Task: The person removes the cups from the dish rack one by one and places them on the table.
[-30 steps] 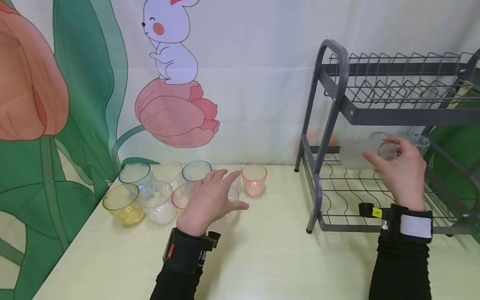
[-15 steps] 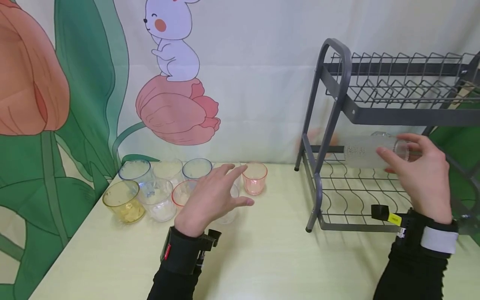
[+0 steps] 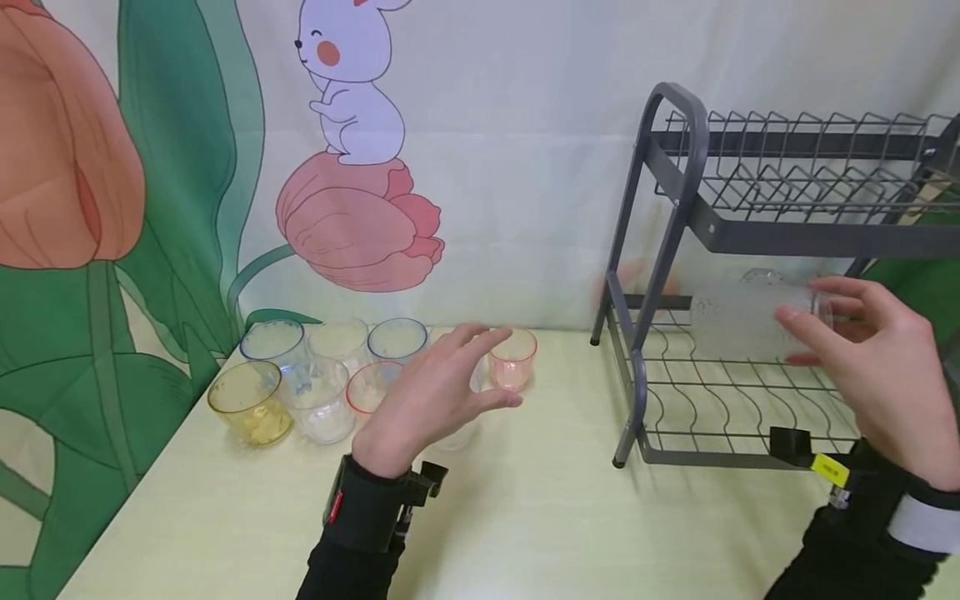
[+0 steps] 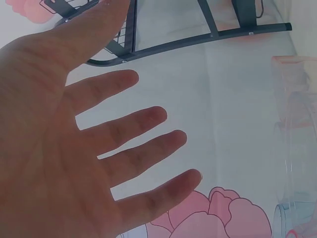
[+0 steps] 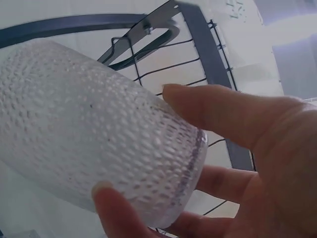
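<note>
In the head view my right hand grips one end of a clear drinking glass, which lies sideways between the tiers of the dish rack. The right wrist view shows a dimpled surface on this glass, with thumb and fingers around its end. Over the group of glasses at left, my left hand is spread and holds nothing. It partly covers a red-rimmed glass and a clear glass. A pink glass stands just beyond its fingertips. The left wrist view shows the bare palm.
A dark metal two-tier rack stands at right. Another clear glass shows behind the held one. At left are a yellow glass, blue-rimmed glasses and clear ones. A printed curtain hangs behind.
My right hand has moved right and nearer to me, and the held glass has shifted slightly right and down in the head view. My left hand has stayed almost in place, spread.
</note>
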`<state>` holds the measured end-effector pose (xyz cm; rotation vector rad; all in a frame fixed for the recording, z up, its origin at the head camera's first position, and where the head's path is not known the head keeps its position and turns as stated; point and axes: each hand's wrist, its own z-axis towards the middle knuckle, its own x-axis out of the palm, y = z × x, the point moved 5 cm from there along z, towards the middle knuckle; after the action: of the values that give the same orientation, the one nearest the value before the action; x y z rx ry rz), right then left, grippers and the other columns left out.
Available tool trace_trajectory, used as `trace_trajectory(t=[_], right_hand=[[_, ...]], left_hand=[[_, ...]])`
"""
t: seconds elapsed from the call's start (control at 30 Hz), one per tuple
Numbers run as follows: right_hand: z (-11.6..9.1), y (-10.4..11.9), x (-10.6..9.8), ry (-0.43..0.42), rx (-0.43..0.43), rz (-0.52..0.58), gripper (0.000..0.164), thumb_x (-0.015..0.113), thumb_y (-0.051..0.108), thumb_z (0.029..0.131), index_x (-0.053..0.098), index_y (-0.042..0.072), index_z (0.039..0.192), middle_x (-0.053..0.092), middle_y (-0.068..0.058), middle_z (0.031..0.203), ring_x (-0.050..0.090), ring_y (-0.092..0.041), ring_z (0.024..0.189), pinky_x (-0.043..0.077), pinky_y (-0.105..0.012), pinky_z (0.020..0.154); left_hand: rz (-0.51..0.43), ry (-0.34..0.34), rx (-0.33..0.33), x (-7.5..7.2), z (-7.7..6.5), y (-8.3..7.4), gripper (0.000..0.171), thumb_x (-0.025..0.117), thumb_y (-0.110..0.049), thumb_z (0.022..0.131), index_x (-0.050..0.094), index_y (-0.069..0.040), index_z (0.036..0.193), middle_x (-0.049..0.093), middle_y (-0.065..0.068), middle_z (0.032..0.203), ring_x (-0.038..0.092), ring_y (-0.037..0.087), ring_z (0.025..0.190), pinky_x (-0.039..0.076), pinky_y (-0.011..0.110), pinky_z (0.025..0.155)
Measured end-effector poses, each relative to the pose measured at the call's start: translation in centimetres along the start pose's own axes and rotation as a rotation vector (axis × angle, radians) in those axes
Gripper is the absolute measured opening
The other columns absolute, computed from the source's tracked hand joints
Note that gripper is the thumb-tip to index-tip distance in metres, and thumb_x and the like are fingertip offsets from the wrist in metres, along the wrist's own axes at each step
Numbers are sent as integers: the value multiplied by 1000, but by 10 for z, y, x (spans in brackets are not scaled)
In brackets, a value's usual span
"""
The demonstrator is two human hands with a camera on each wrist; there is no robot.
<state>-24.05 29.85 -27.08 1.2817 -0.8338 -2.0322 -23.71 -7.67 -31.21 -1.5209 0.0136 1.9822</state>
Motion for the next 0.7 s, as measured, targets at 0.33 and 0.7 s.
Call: trace_trajectory(t=[0.33,0.7], right_hand=[[-6,12,4,107,-80,62,57,59,34,98,41,9,145,49,-14,129,55,-17,101,56,-22,66],[-6,33,28,232,-114,313,45,63,21,96,48,10,137,51,-10,119,59,-18,98,58,-31,67]], left_hand=[[-207,1,88,0,-1,-9,71,79,-41,81,51,-21,143,52,-3,135,52,13,120,48,32,94],[-324,-180,281,-1,4,-16,70,82,-27,80,51,-15,142,46,2,141,47,15,127,48,32,96]])
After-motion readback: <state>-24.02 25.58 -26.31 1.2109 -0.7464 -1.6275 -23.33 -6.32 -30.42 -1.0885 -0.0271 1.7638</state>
